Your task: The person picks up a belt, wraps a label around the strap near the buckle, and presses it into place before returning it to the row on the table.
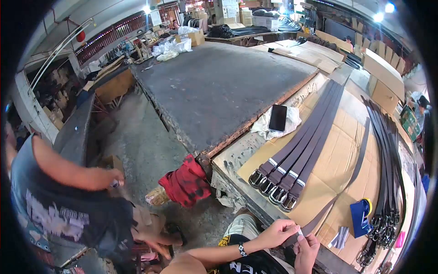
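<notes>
the left hand (284, 233) and right hand (306, 249) pinch a belt (315, 224) and label (299, 234), fingertips nearly together, at the cardboard's (338, 148) near edge. on it, a blue dispenser (358, 220) holds a roll (367, 207); leftward, shirt print (75, 217) is illegible

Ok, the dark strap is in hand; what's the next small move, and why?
Probably fold the small white strip snugly around the dark strap: the left hand grips the strap, the right hand is close beside the strip, and each of the four belts lying on the cardboard shows a white band near its buckle.
</notes>
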Demonstrator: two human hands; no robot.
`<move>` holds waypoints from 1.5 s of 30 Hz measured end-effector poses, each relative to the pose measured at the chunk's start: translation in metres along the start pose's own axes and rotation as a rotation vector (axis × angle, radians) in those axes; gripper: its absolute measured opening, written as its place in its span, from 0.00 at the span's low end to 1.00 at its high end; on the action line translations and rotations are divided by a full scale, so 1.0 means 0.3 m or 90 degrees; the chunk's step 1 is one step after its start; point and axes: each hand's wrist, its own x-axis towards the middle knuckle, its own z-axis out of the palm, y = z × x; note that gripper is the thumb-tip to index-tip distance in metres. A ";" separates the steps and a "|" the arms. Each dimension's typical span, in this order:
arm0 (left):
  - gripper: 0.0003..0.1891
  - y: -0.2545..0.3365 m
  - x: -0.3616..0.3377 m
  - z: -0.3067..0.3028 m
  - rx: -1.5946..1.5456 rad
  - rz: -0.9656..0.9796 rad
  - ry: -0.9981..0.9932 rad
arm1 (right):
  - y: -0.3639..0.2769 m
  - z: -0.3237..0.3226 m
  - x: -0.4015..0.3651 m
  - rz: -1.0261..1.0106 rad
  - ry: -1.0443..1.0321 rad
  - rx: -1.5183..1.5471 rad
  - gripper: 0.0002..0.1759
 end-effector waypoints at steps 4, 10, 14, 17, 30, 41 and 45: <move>0.18 -0.056 0.010 -0.008 -0.052 -0.048 -0.011 | 0.036 -0.014 0.007 -0.029 0.001 0.013 0.08; 0.15 -0.022 0.008 -0.001 -0.064 -0.104 -0.038 | 0.077 -0.047 0.016 -0.053 -0.004 0.040 0.05; 0.12 -0.069 0.013 0.012 -0.130 -0.152 -0.039 | 0.061 -0.050 0.018 -0.037 -0.001 0.039 0.05; 0.09 -0.014 0.011 0.008 -0.168 -0.162 -0.037 | 0.055 -0.052 0.018 -0.015 0.015 0.050 0.06; 0.04 0.031 0.004 0.026 -0.191 -0.347 0.020 | 0.066 -0.108 0.022 0.017 -0.038 0.066 0.08; 0.04 0.033 -0.010 0.067 0.126 -0.006 0.067 | 0.070 -0.127 0.013 0.024 -0.038 0.088 0.09; 0.05 0.036 -0.012 0.055 0.207 0.055 0.011 | 0.063 -0.124 0.011 0.007 -0.053 0.092 0.09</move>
